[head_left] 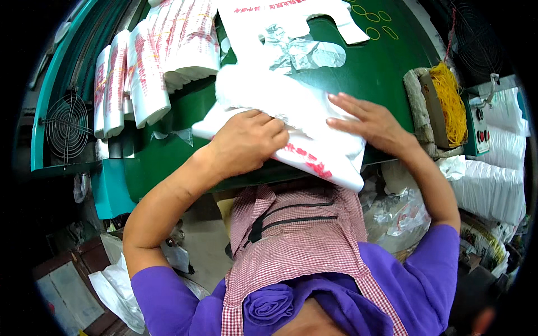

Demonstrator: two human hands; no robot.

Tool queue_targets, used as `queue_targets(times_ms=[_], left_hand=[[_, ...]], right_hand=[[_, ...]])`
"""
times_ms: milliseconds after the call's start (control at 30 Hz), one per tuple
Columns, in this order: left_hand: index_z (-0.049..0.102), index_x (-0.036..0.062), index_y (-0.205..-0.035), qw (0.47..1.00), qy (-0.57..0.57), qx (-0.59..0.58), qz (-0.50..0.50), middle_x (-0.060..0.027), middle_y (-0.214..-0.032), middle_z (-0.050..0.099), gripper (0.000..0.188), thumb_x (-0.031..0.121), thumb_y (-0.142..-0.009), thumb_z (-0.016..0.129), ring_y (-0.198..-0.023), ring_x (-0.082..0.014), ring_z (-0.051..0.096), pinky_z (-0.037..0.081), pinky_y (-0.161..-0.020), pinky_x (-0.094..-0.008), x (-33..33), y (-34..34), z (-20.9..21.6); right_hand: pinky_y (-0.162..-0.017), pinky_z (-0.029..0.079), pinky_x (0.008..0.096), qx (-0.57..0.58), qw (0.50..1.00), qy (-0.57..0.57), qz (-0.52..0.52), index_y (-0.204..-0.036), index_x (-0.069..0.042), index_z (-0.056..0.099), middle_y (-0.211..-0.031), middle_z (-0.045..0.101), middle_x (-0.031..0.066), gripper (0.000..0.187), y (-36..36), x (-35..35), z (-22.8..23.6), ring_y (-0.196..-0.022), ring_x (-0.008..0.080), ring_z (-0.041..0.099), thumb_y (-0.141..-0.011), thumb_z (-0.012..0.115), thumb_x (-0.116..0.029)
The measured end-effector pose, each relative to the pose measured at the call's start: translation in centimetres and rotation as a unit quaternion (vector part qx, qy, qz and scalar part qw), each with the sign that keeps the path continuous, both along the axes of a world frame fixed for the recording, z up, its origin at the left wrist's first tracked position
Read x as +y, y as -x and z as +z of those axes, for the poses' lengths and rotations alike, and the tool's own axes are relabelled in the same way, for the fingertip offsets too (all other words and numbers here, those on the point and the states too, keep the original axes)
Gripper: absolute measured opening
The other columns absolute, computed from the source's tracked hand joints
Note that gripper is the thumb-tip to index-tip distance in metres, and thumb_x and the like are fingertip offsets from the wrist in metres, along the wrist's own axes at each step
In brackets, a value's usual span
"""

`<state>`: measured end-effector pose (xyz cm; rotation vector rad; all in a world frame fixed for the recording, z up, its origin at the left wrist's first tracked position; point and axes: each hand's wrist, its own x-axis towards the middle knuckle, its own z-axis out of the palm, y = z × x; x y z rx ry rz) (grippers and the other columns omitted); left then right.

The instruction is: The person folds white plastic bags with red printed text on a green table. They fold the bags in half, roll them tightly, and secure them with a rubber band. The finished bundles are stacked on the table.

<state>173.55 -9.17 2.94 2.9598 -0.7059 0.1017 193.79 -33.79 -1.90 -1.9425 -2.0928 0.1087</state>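
Note:
A bundle of white plastic bags with red print (pixel 311 126) lies folded over at the near edge of the green table. My left hand (pixel 249 140) is closed on its near left part, fingers curled into the plastic. My right hand (pixel 372 123) rests on the bundle's right side with its fingers stretched out and slightly apart, the thumb side hidden. Just beyond the bundle, a crumpled silvery cut-out piece of plastic film (pixel 302 53) lies on flat white bags with red print (pixel 258 22).
Rolled bundles of printed white bags (pixel 148 78) are stacked at the far left of the green table (pixel 386 73). Several yellow rubber bands (pixel 372 32) lie at the far right. A box of yellow rubber bands (pixel 448 103) stands at the right edge, beside a control panel (pixel 481 131). Wire fan guards (pixel 67 126) flank the table.

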Motion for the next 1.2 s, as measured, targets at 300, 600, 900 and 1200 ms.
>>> queue_targets(times_ms=[300,600,900,1200], left_hand=[[0.066,0.0101,-0.097,0.974,0.063,0.202,0.086,-0.0097,-0.134,0.053,0.027,0.010,-0.071,0.066,-0.125,-0.0326,0.047,0.033,-0.101,-0.0564,0.9,-2.0,-0.1],[0.059,0.0042,-0.111,0.910,0.200,0.343,0.122,-0.0204,-0.105,0.063,0.034,0.018,-0.080,0.062,-0.094,-0.0360,0.062,0.047,-0.081,-0.0469,1.5,0.1,1.6],[0.058,0.0097,-0.120,0.977,0.175,0.049,0.115,-0.0133,-0.106,0.058,0.058,0.051,-0.079,0.066,-0.094,-0.0320,0.058,0.049,-0.079,-0.0407,1.0,-4.9,-3.7],[0.057,0.0005,-0.103,0.918,0.283,0.195,0.200,-0.0201,-0.087,0.062,0.038,0.028,-0.079,0.069,-0.076,-0.0362,0.062,0.049,-0.069,-0.0410,-2.1,-0.7,-2.2]], right_hand=[[-0.114,0.017,0.0497,0.187,0.965,0.185,-0.016,-0.142,-0.012,0.039,-0.151,0.031,0.0141,0.067,0.0,-0.9,3.8,-0.141,0.0394,0.020,-0.081,0.062,-0.027],[-0.086,0.046,0.0432,0.251,0.960,0.116,-0.037,-0.116,-0.003,0.058,-0.112,0.059,0.0213,0.048,2.3,-1.9,3.7,-0.100,0.0368,0.057,-0.078,0.073,-0.028],[-0.074,0.055,0.0348,0.039,0.986,0.090,-0.135,-0.145,-0.030,0.031,-0.138,0.043,0.0138,0.083,-5.3,9.7,2.9,-0.098,0.0278,0.063,-0.077,0.072,-0.008],[-0.075,0.048,0.0458,0.030,0.991,0.072,-0.109,-0.088,-0.002,0.058,-0.092,0.058,0.0170,0.011,-6.3,12.1,0.2,-0.088,0.0369,0.060,-0.079,0.059,-0.006]])
